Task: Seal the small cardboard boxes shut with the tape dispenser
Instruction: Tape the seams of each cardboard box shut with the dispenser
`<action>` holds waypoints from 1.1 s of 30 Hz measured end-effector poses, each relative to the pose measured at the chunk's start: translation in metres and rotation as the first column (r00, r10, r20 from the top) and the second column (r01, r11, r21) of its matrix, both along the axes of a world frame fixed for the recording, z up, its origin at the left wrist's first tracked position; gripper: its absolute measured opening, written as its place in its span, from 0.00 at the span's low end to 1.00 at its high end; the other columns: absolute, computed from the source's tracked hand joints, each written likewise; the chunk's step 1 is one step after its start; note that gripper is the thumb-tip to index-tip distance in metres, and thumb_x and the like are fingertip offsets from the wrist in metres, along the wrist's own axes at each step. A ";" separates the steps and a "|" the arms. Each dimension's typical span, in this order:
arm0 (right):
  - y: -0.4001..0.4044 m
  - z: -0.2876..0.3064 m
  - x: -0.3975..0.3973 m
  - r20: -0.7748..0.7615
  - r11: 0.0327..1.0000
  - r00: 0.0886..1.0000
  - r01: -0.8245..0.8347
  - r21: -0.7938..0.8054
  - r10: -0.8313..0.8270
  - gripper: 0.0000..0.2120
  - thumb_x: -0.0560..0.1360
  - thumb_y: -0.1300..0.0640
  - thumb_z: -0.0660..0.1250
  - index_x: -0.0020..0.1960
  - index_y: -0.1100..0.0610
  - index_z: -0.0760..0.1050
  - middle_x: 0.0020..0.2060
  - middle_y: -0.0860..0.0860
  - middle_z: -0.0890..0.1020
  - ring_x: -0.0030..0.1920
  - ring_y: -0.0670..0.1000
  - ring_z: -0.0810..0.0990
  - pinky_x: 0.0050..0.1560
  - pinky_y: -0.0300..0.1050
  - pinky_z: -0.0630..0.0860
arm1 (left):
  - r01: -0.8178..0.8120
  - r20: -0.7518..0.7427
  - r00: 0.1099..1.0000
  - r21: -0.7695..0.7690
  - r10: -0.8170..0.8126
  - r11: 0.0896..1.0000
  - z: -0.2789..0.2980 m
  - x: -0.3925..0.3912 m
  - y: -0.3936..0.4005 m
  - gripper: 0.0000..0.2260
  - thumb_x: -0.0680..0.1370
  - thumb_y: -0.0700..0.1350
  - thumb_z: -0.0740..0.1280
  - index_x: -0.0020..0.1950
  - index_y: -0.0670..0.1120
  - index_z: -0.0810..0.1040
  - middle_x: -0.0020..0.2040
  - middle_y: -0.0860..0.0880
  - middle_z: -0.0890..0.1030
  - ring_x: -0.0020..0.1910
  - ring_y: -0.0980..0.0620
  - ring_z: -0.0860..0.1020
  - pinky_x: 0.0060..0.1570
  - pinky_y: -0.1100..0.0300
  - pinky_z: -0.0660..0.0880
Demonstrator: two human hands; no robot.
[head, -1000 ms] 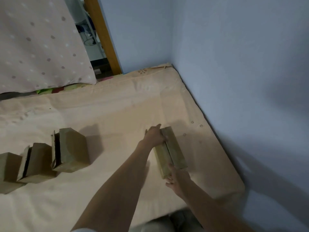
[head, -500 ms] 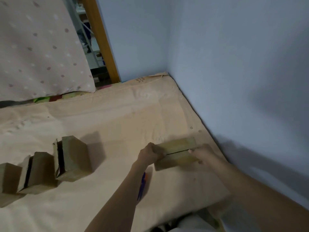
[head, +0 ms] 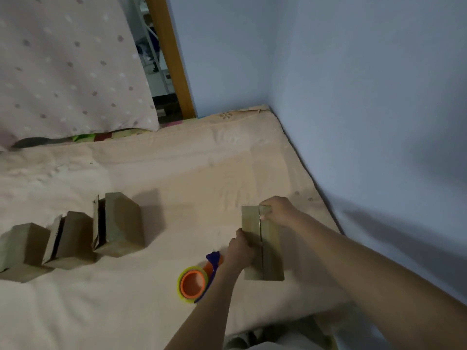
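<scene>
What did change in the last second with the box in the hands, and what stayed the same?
The box was turned crosswise, then back lengthwise; the right hand moved from its near end to its far end. The left hand holds its left side. The tape dispenser now shows. The three boxes at left stayed.

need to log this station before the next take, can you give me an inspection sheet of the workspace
surface: beige sheet over a mattress, wrinkled.
job's things: box in hand lies flat, flaps closed, seam facing up; three boxes at left, at least two with a flap ajar; tape dispenser, orange and purple, lies beside the left wrist, untouched.
clutter: dotted pillow at the far left.
hands: left hand grips the box's left side; right hand holds its far end, thumb on the seam.
cables: nothing seen.
surroundings: blue walls, wooden post.
</scene>
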State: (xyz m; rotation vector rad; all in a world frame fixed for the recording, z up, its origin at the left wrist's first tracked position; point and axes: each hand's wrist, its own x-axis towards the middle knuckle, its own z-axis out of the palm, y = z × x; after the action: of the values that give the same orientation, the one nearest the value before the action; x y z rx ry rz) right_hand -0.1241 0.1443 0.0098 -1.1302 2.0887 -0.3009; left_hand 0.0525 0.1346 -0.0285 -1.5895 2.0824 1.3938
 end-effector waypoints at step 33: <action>0.077 -0.068 0.046 0.383 0.794 0.707 0.590 0.146 -0.595 0.24 0.71 0.46 0.77 0.62 0.58 0.79 0.54 0.54 0.83 0.53 0.55 0.81 0.58 0.50 0.79 | -0.392 -0.019 0.905 0.344 0.424 0.853 -0.001 0.002 0.014 0.14 0.78 0.52 0.71 0.52 0.44 0.74 0.46 0.46 0.80 0.45 0.46 0.80 0.53 0.47 0.82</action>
State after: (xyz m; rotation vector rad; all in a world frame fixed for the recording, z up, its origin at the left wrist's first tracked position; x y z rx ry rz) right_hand -0.0784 0.2217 -0.0580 -0.2908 1.9957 -0.7639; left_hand 0.0549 0.1487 -0.0299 -1.9126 1.4816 1.8720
